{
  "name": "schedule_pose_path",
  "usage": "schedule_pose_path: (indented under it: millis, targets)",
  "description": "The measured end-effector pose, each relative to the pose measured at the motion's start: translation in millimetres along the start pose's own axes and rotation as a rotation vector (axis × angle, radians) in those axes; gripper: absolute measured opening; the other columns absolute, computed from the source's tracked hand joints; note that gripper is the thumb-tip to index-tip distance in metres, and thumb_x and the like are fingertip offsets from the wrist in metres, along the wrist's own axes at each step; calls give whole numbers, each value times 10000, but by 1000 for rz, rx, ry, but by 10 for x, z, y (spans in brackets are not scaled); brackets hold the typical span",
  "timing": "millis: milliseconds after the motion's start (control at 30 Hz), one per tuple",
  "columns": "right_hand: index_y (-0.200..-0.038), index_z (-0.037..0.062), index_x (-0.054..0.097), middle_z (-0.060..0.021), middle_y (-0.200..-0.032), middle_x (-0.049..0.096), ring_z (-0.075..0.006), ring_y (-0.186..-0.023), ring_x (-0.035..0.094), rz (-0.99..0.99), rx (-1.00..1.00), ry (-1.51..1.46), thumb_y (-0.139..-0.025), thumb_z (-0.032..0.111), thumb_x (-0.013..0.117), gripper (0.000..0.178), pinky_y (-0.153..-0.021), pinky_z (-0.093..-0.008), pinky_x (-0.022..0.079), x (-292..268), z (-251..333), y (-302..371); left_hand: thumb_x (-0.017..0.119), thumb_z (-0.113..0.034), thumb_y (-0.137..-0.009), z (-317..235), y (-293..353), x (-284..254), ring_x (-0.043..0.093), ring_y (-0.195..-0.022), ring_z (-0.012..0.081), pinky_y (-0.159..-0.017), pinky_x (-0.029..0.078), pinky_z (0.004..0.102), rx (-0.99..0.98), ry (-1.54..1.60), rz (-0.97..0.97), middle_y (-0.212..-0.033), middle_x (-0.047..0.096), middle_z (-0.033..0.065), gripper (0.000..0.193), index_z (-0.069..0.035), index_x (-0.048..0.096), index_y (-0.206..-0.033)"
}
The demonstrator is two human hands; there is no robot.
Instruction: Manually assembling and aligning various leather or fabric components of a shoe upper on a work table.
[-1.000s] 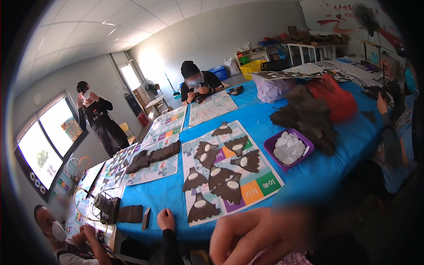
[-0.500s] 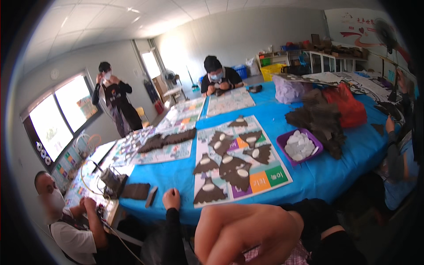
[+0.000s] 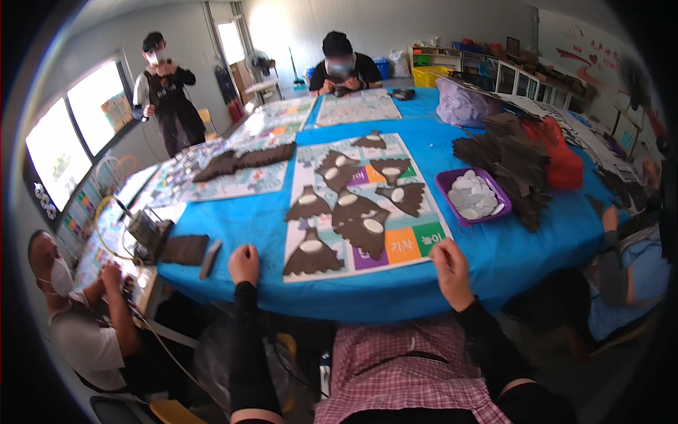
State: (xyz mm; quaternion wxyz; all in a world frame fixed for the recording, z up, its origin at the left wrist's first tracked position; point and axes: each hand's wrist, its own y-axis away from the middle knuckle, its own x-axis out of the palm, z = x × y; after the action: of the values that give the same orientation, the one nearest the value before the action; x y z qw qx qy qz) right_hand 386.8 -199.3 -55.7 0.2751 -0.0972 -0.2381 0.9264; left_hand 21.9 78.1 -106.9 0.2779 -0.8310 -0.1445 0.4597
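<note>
My left hand (image 3: 244, 265) rests as a loose fist on the blue table's near edge. Right of it lies a printed sheet (image 3: 332, 273) carrying several dark brown fan-shaped pieces (image 3: 309, 260), most with a white oval (image 3: 310, 246) on them. At that sheet's near right corner is my right hand (image 3: 453, 273), its fingers curled in. Nothing shows in either hand. A dark grey flat bar (image 3: 210, 259) and a folded dark brown piece (image 3: 185, 249) lie left of my left hand.
A purple basket (image 3: 443, 191) of white ovals stands to the right, before piled brown material (image 3: 505, 159) and a red bag (image 3: 563, 161). Brown strips (image 3: 244, 161) lie farther left, beyond a metal device (image 3: 145, 233). Co-workers sit left, right and across; another person stands.
My right arm, blurred and raised across the lower middle before, has swung right and down to the sheet's corner. My left hand stays at the edge. The view has tilted down.
</note>
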Motion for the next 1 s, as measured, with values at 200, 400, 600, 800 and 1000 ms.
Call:
schedule_pose_path:
  millis: [200,400,600,800,1000]
  targets:
    - [-817,81,603,-54,-756,546,-217,-666,592,432,-502,526,-810,139,636,67,-576,-318,467,1114,387,-785,510,-254,-863,7,33,-92,560,-702,354,-629,413,462,-50,-1,57,-689,576,156,316,-19,540,-653]
    - [-697,74,635,-97,-760,592,-251,-751,619,576,-783,1186,-732,195,653,128,-644,-362,498,2059,-449,-1510,512,-257,-864,-149,50,-104,549,-700,356,-618,405,460,-16,75,5,-674,559,159,322,-18,521,-648]
    - [-632,79,663,-100,-668,641,-245,-689,653,721,-935,1339,-693,113,594,99,-589,-338,513,2248,-804,-1685,530,-198,-848,-179,74,-156,542,-683,313,-618,411,432,-4,176,-6,-654,545,122,288,-17,496,-626]
    - [-777,-5,665,-94,-658,660,-202,-583,641,388,-250,638,-809,173,592,196,-540,-322,485,2084,-670,-1863,537,-187,-842,-91,91,-193,537,-666,309,-610,415,432,-19,205,-77,-641,542,115,282,-22,496,-617]
    - [-888,-56,662,-51,-671,646,-93,-546,597,198,-86,319,-840,176,652,237,-502,-235,463,1682,-598,-2051,543,-191,-841,-50,13,-108,547,-673,312,-606,423,427,-6,281,-102,-649,550,119,281,-27,499,-617]
